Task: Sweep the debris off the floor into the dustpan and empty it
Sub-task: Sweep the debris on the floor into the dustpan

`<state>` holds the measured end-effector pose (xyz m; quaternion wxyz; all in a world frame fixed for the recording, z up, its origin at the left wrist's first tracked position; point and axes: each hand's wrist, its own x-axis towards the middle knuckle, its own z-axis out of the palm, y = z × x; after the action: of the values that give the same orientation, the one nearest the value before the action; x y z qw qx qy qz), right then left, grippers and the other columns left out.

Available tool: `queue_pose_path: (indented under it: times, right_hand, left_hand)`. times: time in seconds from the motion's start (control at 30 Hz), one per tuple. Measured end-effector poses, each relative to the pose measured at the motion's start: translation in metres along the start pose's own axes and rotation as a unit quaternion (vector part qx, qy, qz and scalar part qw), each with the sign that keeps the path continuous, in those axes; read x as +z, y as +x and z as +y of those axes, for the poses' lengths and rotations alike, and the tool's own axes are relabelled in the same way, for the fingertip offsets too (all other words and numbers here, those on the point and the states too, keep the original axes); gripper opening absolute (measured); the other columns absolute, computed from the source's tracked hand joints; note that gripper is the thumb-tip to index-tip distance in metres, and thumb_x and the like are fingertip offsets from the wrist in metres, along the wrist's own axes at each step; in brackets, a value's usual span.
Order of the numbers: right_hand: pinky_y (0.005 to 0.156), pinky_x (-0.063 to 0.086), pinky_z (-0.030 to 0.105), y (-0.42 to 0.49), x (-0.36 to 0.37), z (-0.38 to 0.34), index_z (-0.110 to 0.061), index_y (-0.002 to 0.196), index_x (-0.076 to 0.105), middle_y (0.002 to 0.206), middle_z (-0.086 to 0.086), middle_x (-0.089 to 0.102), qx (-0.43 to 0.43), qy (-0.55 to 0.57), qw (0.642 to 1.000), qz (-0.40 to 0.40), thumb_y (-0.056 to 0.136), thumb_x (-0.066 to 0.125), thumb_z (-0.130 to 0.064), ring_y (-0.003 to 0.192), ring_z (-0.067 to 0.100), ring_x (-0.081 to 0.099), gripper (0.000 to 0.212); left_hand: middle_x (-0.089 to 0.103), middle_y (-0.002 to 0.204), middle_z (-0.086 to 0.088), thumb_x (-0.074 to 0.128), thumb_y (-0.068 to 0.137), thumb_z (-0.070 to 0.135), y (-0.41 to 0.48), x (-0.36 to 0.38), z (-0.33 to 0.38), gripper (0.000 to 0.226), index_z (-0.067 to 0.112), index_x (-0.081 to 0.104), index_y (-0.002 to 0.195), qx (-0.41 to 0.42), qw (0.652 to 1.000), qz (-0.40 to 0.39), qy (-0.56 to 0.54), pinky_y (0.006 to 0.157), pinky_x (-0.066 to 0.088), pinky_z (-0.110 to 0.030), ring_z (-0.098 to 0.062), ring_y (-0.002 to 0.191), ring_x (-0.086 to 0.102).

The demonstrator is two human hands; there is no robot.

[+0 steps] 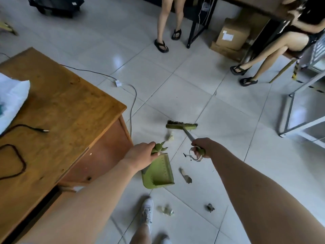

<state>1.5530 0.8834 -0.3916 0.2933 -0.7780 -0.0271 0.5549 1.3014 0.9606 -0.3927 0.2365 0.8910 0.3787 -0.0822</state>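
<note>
Pale glossy tiled floor [202,88] filling the frame, orange-brown wooden surface [58,110] at left. Green plastic dustpan [159,173] hanging low centre, left hand [140,154] clenching its green handle. Green-headed broom with metal pole [182,126] reaching up-centre, right hand [200,147] grasping the pole's end. Debris lying scattered: crumpled pale scrap [169,135] just below the broom head, brown strip [185,176] right of the dustpan, greenish wad [165,209] and dark crumple [210,207] lower centre. Best move, probably: lowering the dustpan lip flat on the tiles, pulling short strokes toward it, nearest scrap first.
</note>
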Motion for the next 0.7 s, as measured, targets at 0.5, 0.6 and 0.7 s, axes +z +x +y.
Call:
queue_pose_path:
  times: [0.5, 0.6, 0.7]
  right_hand:
    - [0.028, 0.035, 0.016, 0.089, 0.027, 0.014, -0.009, 0.07, 0.038, 0.061, 0.012, 0.043, 0.138, -0.181, 0.974, 0.012, 0.102, 0.029, -0.021, 0.036, 0.024, 0.047, 0.035]
    - [0.044, 0.028, 0.019, 0.078, 0.014, 0.04, -0.008, 0.074, 0.04, 0.047, 0.007, 0.037, 0.215, -0.168, 0.961, 0.033, 0.098, 0.028, -0.018, 0.039, 0.015, 0.034, 0.029]
    - [0.047, 0.028, 0.019, 0.063, -0.001, 0.069, -0.008, 0.072, 0.041, 0.046, 0.005, 0.036, 0.209, -0.188, 0.959, 0.032, 0.094, 0.029, -0.014, 0.039, 0.013, 0.032, 0.026]
  left_hand:
    - [0.067, 0.085, 0.0, 0.049, 0.092, 0.052, 0.081, -0.008, -0.045, 0.033, 0.023, 0.056, 0.108, -0.034, 0.997, -0.011, -0.065, 0.067, 0.053, -0.036, -0.021, 0.081, 0.065]
    - [0.065, 0.08, 0.003, 0.048, 0.092, 0.053, 0.075, -0.009, -0.041, 0.032, 0.025, 0.056, 0.104, -0.028, 0.999, -0.012, -0.038, 0.059, 0.05, -0.033, -0.017, 0.073, 0.062]
    - [0.063, 0.078, 0.003, 0.048, 0.093, 0.05, 0.059, -0.003, -0.032, 0.03, 0.023, 0.056, 0.103, -0.035, 0.999, -0.009, -0.007, 0.06, 0.05, -0.033, -0.018, 0.072, 0.06]
